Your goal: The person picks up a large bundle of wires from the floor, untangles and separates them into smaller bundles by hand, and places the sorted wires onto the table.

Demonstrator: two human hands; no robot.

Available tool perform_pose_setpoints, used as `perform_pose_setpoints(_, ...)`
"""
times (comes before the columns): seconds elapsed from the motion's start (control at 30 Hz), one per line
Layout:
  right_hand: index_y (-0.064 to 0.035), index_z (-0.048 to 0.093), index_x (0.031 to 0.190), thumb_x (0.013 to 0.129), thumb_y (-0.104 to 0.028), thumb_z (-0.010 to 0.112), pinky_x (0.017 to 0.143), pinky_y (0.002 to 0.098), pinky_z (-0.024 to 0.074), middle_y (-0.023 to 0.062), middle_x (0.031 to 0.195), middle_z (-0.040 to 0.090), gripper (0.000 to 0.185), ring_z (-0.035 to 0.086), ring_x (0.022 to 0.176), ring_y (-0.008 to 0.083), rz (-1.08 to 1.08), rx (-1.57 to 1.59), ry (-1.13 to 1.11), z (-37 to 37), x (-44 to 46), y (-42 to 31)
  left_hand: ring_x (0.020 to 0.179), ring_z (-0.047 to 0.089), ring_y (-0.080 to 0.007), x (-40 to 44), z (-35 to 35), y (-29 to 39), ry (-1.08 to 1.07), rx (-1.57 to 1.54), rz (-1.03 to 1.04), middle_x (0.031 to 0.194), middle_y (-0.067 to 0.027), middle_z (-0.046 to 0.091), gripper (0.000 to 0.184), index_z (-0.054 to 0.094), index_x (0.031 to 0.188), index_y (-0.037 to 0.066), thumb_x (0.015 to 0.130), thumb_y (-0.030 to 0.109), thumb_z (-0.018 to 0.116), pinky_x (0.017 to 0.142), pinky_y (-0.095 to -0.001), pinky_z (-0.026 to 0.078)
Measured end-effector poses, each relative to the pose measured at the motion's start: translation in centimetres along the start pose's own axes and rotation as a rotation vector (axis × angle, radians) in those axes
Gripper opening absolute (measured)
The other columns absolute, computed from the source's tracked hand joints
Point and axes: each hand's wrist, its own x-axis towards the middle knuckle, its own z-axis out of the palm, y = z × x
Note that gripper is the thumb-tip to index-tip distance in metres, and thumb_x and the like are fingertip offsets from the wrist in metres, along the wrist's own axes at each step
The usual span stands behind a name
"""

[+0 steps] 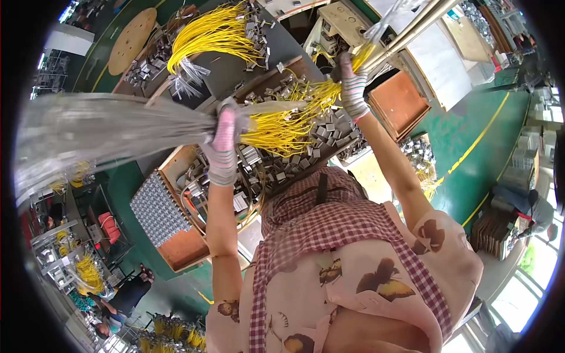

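Note:
My left hand [223, 138], in a striped glove, is closed round a bundle of clear plastic sleeving [118, 129], which spreads out to the left, blurred by motion. Yellow wires [276, 132] with metal connectors come out on the other side of this fist, over the bench. Farther right, my right hand [352, 85], gloved too, is wrapped round another yellow wire bundle [364, 56] near its clear sleeving. Metal pieces [329, 129] lie in the tray between and below the hands.
Another yellow wire bundle [212, 32] lies on the dark bench top. An orange-brown wooden box [400, 103] stands right of my right hand, and a grey perforated panel [158, 209] at lower left. Other people [126, 297] are at lower left and far right.

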Motion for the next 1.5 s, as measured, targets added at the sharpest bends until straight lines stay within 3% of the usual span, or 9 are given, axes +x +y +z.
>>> perform_pose_setpoints(0.2,-0.0105,0.051,0.073,0.087,-0.039,0.059,0.037,0.0242,0.0312,-0.0034,0.051,0.039,0.034,0.039,0.04,0.0089,-0.21,0.045,0.185,-7.3,0.7,-9.4,0.045,0.027,-0.0107,1.1,-8.4,-0.4,-0.248,-0.431,0.056,0.049,0.0035,0.027,0.038,0.035,0.062,0.015,0.09,0.036,0.049,0.05,-0.0286,0.026)
perform_pose_setpoints(0.27,-0.0125,0.051,0.079,0.089,-0.041,0.055,0.046,0.0243,0.0336,-0.0057,0.052,0.031,0.031,0.034,0.045,0.0094,-0.163,0.07,0.165,-9.8,1.1,-11.0,0.042,0.024,-0.0106,1.2,-9.4,-0.7,-0.011,-0.531,0.019,0.046,0.0038,0.025,0.038,0.035,0.061,0.015,0.091,0.035,0.048,0.051,-0.0285,0.025)
perform_pose_setpoints(0.47,-0.0097,0.053,0.078,0.087,-0.041,0.058,0.046,0.0291,0.0308,-0.0019,0.052,0.039,0.034,0.034,0.045,0.0124,0.254,0.372,0.035,-9.8,-0.1,-7.7,0.045,0.025,-0.0104,2.1,-9.9,-1.2,-0.187,-0.508,-0.058,0.048,0.0045,0.027,0.042,0.029,0.057,0.017,0.089,0.035,0.049,0.053,-0.0283,0.028)
perform_pose_setpoints(0.67,-0.0107,0.057,0.078,0.084,-0.04,0.064,0.041,0.0205,0.0341,-0.0032,0.061,0.051,0.03,0.046,0.047,0.0061,0.089,-0.252,-0.134,-0.8,-5.3,-11.1,0.046,0.026,-0.0098,-0.3,-3.9,-1.3,-0.262,-0.161,-0.006,0.05,0.0049,0.026,0.036,0.035,0.064,0.014,0.089,0.034,0.05,0.047,-0.028,0.022)
perform_pose_setpoints(0.73,-0.0141,0.051,0.073,0.088,-0.037,0.059,0.043,0.0236,0.0245,-0.0063,0.054,0.036,0.029,0.03,0.045,0.0065,-0.069,-0.298,0.03,-4.0,-2.9,-12.6,0.045,0.025,-0.0098,-0.3,-4.0,-1.4,-0.269,-0.131,0.045,0.05,0.0051,0.024,0.035,0.034,0.064,0.015,0.09,0.034,0.049,0.047,-0.0281,0.022)
perform_pose_setpoints(1.0,-0.0127,0.046,0.067,0.095,-0.03,0.04,0.042,0.0261,0.0243,-0.0056,0.047,0.023,0.033,0.023,0.042,0.0097,0.112,0.655,0.419,-24.7,1.0,-13.4,0.045,0.024,-0.01,0.2,-10.0,-1.6,-0.167,-0.472,0.05,0.049,0.0039,0.025,0.041,0.031,0.059,0.016,0.09,0.034,0.05,0.054,-0.0293,0.029)
perform_pose_setpoints(1.1,-0.012,0.047,0.069,0.093,-0.031,0.046,0.042,0.0256,0.0241,-0.0063,0.048,0.023,0.031,0.021,0.042,0.0091,0.165,0.761,0.338,-20.5,-1.4,-13.4,0.048,0.026,-0.0116,-0.2,-10.1,-1.9,-0.32,-0.459,0.067,0.05,0.0026,0.025,0.041,0.032,0.059,0.015,0.09,0.034,0.05,0.056,-0.03,0.029)
perform_pose_setpoints(1.27,-0.0112,0.048,0.074,0.09,-0.038,0.054,0.042,0.0231,0.0203,-0.0069,0.052,0.026,0.032,0.022,0.044,0.0066,-0.073,0.13,-0.297,-8.7,-3.4,-17.1,0.054,0.04,-0.0134,-1.6,-6.6,-1.5,-0.252,-0.251,0.085,0.058,-0.0013,0.041,0.03,0.045,0.069,0.009,0.085,0.031,0.057,0.053,-0.0297,0.036)
perform_pose_setpoints(1.5,-0.0085,0.049,0.075,0.091,-0.035,0.054,0.041,0.0221,0.0184,-0.0058,0.056,0.028,0.031,0.025,0.044,0.0057,-0.212,-0.389,-0.129,-3.4,-5.3,-17.9,0.064,0.049,-0.0124,-1.7,-3.3,-1.6,-0.212,-0.135,-0.014,0.073,-0.0032,0.052,0.026,0.055,0.087,0.003,0.079,0.027,0.063,0.06,-0.025,0.039)
